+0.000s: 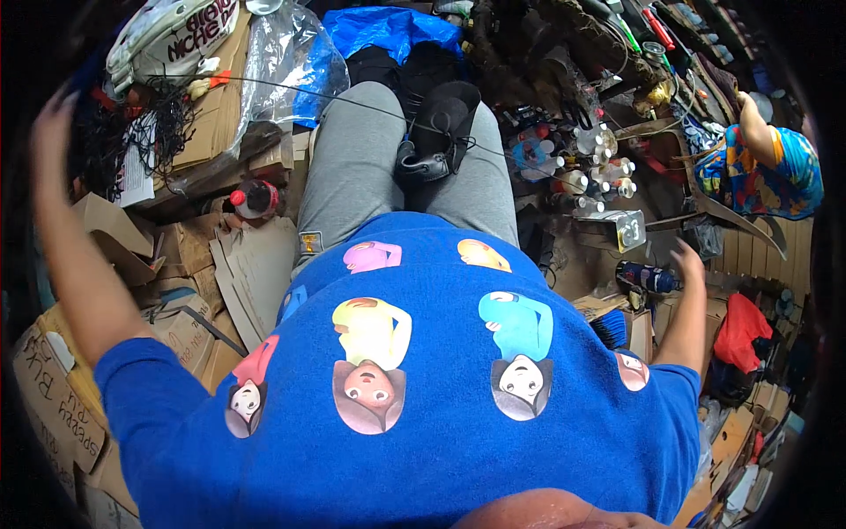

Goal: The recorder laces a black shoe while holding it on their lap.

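Note:
A black shoe with loose laces rests on my lap, between my grey-trousered thighs. A thin dark cord runs from the shoe over my left thigh toward the upper left. Both my arms are spread wide, away from the shoe. My left hand is raised at the far left edge, beside a tangle of black cords; its fingers are smeared. Out to the right, my right hand is near a dark blue can-shaped container. Its fingers are blurred, and whether it holds the cord does not show.
Cardboard pieces and boxes crowd my left, with a red-capped bottle among them. Several small bottles stand to the right. Tools lie at the upper right. Another person's arm and bright patterned clothing show at the right edge.

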`<state>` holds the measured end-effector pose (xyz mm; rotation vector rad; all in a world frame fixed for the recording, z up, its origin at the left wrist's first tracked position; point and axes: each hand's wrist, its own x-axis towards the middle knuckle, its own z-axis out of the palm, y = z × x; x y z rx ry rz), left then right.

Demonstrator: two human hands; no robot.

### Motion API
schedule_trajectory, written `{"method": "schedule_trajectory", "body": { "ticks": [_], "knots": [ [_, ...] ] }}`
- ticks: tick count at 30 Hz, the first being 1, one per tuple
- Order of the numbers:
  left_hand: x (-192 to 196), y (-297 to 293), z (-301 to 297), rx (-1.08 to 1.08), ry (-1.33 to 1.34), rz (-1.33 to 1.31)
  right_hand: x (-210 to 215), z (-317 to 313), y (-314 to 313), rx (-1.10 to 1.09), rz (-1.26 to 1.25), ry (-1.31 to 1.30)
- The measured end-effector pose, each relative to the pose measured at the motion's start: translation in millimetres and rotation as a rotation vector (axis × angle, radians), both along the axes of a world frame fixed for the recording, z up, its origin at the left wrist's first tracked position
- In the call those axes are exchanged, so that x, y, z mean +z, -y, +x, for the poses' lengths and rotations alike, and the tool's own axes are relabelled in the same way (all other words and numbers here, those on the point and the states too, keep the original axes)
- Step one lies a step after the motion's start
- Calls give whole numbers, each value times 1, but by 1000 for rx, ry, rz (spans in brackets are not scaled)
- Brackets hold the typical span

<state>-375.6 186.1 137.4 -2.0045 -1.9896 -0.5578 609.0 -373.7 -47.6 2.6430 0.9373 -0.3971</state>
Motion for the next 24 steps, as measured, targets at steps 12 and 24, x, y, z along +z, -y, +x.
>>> {"method": "schedule_trajectory", "body": {
  "ticks": [12, 24],
  "knots": [
    [-181, 160, 355, -1007, 325, -798, -11, -373, -261, 211, 499, -1163],
    [-186, 107, 262, -633, 696, -536, -18, -268, -216, 151, 711, -847]
  ]
}}
